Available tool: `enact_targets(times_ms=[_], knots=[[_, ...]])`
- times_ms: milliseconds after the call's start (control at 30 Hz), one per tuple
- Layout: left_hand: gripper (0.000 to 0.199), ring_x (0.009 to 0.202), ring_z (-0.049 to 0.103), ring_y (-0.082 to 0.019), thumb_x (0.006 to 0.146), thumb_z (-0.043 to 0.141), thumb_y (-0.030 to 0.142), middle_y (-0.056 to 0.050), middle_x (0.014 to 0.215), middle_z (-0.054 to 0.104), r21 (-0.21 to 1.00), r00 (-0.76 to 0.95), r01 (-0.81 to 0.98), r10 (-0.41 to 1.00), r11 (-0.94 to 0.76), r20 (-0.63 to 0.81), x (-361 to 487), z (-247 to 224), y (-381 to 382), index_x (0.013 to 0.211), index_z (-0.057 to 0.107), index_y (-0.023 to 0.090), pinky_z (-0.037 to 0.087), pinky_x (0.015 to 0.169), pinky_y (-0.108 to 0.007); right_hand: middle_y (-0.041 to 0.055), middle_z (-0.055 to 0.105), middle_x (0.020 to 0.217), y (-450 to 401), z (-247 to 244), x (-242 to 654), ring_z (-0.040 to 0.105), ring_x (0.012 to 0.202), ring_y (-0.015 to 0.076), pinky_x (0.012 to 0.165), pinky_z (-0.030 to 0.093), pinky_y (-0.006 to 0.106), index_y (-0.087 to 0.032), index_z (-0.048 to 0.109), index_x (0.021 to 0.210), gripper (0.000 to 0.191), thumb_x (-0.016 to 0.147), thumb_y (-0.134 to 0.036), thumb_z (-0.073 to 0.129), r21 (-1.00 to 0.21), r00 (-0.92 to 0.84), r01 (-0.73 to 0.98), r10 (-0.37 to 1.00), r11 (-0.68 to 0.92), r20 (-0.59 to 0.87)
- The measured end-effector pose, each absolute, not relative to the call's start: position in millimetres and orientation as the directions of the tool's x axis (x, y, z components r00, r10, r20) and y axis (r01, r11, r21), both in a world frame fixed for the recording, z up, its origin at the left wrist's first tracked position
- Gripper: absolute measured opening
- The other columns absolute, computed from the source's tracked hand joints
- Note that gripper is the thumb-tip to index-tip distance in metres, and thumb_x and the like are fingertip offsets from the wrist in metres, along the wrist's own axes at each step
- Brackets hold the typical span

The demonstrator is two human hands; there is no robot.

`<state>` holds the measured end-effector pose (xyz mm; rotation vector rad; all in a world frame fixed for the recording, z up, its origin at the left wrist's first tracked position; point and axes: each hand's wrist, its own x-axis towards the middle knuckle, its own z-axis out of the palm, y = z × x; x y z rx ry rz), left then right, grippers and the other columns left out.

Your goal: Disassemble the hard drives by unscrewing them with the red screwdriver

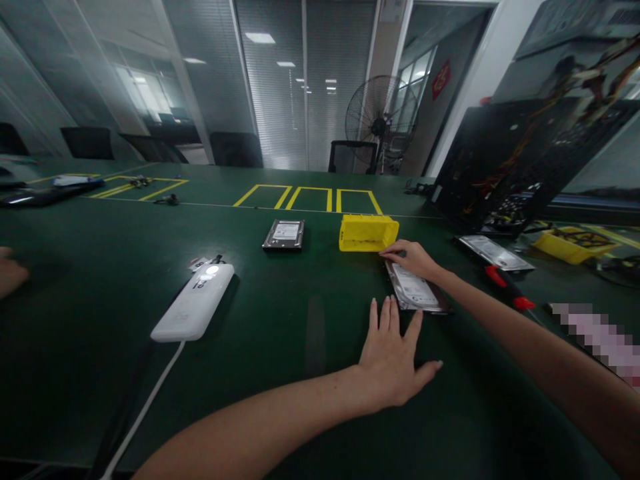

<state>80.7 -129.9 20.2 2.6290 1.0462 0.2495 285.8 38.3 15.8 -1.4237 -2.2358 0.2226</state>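
Note:
My left hand (393, 360) lies over the green table with its fingers spread, the fingertips at the near edge of a hard drive (415, 290). It holds nothing. My right hand (414, 259) reaches across the far end of that drive. Its fingers are drawn together beside the lower right corner of a small yellow bin (369, 235); what they pinch, if anything, is too small to tell. The bin rests on its side with the opening towards me. Further left, a second hard drive (284, 235) lies flat, label up.
A white power bank (195, 303) with a cable lies left. At right are a third hard drive (494, 253), a red-and-black screwdriver (510, 288), another yellow bin (573, 247) and an open computer case (520, 160). Another person's hand (11, 273) shows at the left edge.

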Motion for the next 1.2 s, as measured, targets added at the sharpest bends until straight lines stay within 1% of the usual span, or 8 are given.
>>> enact_targets(times_ms=[167,333,533,700,800,933,1067,1200], knots=[[0.081,0.142,0.008,-0.034,0.086,0.019,0.069,-0.018,0.153,0.016,0.335,0.714,0.642,0.697,-0.690,0.065,81,22,-131,0.148,0.018,0.017,0.007,0.112,-0.056,0.0062,0.070,0.106,38,16,285,0.065,0.095,0.0204,0.086,0.050,0.033,-0.017,0.070,0.107,0.034,0.085,-0.037,0.053,-0.463,-0.294,0.796,0.918,0.389,0.266],[0.081,0.141,0.009,-0.034,0.086,0.020,0.069,-0.019,0.153,0.016,0.323,0.718,0.641,0.693,-0.696,0.067,81,21,-132,0.148,0.017,0.016,0.007,0.112,-0.055,0.0043,0.072,0.102,35,22,282,0.067,0.093,0.0203,0.087,0.050,0.033,-0.019,0.072,0.100,0.029,0.085,-0.035,0.054,-0.470,-0.309,0.800,0.928,0.372,0.208],[0.076,0.141,0.009,-0.034,0.089,0.024,0.063,-0.020,0.152,0.018,0.322,0.705,0.650,0.704,-0.688,0.082,82,21,-133,0.148,0.018,0.016,0.008,0.112,-0.055,0.0042,0.073,0.098,37,27,282,0.068,0.090,0.0200,0.085,0.050,0.031,-0.018,0.074,0.097,0.026,0.084,-0.030,0.055,-0.414,-0.318,0.835,0.932,0.362,0.174],[0.076,0.141,0.008,-0.034,0.089,0.023,0.063,-0.020,0.152,0.018,0.330,0.718,0.639,0.693,-0.694,0.067,81,24,-133,0.148,0.019,0.015,0.008,0.112,-0.056,0.0085,0.072,0.098,51,32,270,0.067,0.091,0.0246,0.079,0.051,0.036,-0.017,0.074,0.097,0.031,0.085,-0.036,0.052,-0.345,-0.243,0.892,0.954,0.291,0.174],[0.077,0.141,0.008,-0.034,0.089,0.022,0.064,-0.021,0.152,0.018,0.330,0.716,0.639,0.694,-0.694,0.074,80,24,-133,0.148,0.019,0.015,0.008,0.112,-0.055,0.0069,0.073,0.097,53,40,265,0.067,0.088,0.0234,0.073,0.051,0.033,-0.020,0.074,0.095,0.030,0.084,-0.038,0.053,-0.312,-0.261,0.906,0.958,0.286,0.120],[0.075,0.141,0.008,-0.034,0.089,0.025,0.062,-0.021,0.152,0.017,0.328,0.715,0.641,0.695,-0.694,0.072,81,22,-133,0.148,0.018,0.015,0.007,0.113,-0.055,0.0047,0.073,0.092,46,50,267,0.067,0.084,0.0232,0.066,0.050,0.031,-0.022,0.075,0.090,0.025,0.078,-0.039,0.060,-0.256,-0.292,0.923,0.956,0.289,0.027],[0.076,0.141,0.007,-0.034,0.089,0.024,0.063,-0.020,0.152,0.017,0.321,0.714,0.647,0.697,-0.692,0.065,81,23,-133,0.148,0.017,0.015,0.008,0.112,-0.056,0.0049,0.073,0.091,44,55,270,0.067,0.084,0.0232,0.067,0.050,0.032,-0.023,0.075,0.090,0.023,0.079,-0.036,0.060,-0.207,-0.296,0.936,0.955,0.286,-0.016],[0.076,0.142,0.007,-0.034,0.089,0.023,0.063,-0.018,0.153,0.016,0.305,0.722,0.649,0.691,-0.697,0.042,81,25,-133,0.149,0.015,0.016,0.008,0.112,-0.057,0.0066,0.073,0.093,50,56,270,0.067,0.084,0.0225,0.071,0.051,0.031,-0.021,0.075,0.089,0.023,0.081,-0.033,0.058,-0.194,-0.323,0.931,0.945,0.309,-0.045]])
